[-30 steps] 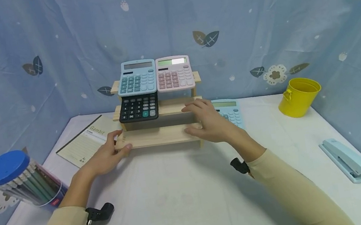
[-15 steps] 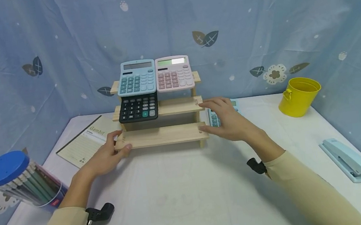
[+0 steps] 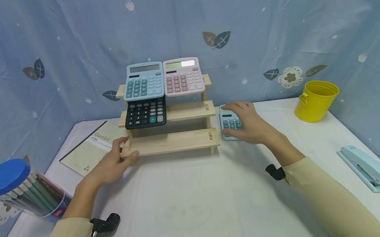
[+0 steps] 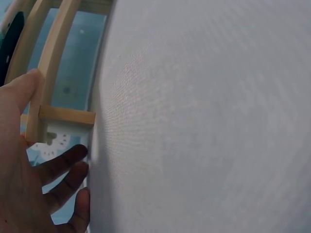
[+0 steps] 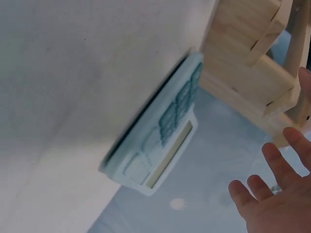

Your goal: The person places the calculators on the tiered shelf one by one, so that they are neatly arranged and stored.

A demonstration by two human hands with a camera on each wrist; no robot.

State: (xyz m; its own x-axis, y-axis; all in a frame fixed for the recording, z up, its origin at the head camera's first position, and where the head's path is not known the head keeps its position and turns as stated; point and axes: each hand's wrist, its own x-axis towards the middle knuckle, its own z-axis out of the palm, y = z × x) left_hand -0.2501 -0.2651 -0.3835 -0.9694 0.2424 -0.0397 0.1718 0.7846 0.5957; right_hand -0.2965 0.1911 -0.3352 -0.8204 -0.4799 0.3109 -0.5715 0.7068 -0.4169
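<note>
A three-tier wooden shelf (image 3: pixel 169 142) stands at the middle back. My left hand (image 3: pixel 111 167) grips the left end of its lowest board, the thumb (image 4: pixel 26 87) against the board in the left wrist view. On the top tier sit a light blue calculator (image 3: pixel 143 82) and a pink calculator (image 3: pixel 183 77) side by side; a black calculator (image 3: pixel 144 115) is on the middle tier's left half. My right hand (image 3: pixel 250 124), fingers spread, hovers over another light blue calculator (image 3: pixel 227 123) lying right of the shelf and partly hides it. The right wrist view shows this calculator (image 5: pixel 160 128) apart from the fingers.
A notepad (image 3: pixel 93 147) lies left of the shelf, beyond a tub of pencils (image 3: pixel 37 192) with a blue lid. On the right are a yellow bucket (image 3: pixel 312 104) and a light blue stapler (image 3: pixel 366 169). Patterned blue cloth (image 3: pixel 177 20) hangs behind.
My right hand has moved right, from in front of the shelf's right end to over the light blue calculator on the table. The left hand has stayed on the shelf.
</note>
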